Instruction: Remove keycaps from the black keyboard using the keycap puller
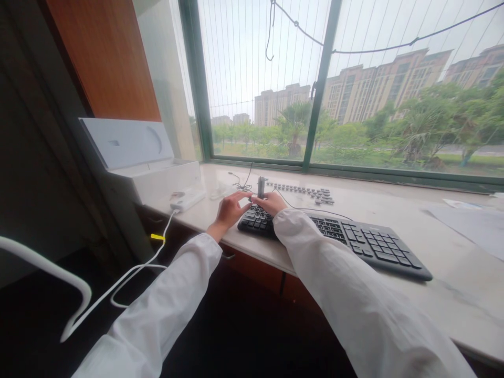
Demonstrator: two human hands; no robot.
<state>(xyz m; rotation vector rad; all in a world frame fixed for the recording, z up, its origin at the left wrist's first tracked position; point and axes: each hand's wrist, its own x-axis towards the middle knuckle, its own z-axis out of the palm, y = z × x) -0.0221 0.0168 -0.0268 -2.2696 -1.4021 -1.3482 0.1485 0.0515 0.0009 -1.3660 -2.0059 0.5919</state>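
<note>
Keyboard: our black keyboard [378, 244] lies flat beneath the fingers, its long axis running rightward from them and angling nearer us.
Left hand: our left hand [230, 212] has thumb and forefinger almost together over the keyboard's left end; we cannot tell whether they pinch anything.
Right hand: our right hand [271, 203] is bent, fingertips just beside the left's; we cannot tell its grip.
Upright piece: a dark, narrow piece [261, 186] points upward right at the right fingertips.
Counter: smooth, pale counter [452, 299], its front edge close below the fingers, with open room far right.
Loose keycaps: small dark keycaps [290, 187] in rows beyond the fingers.
</note>
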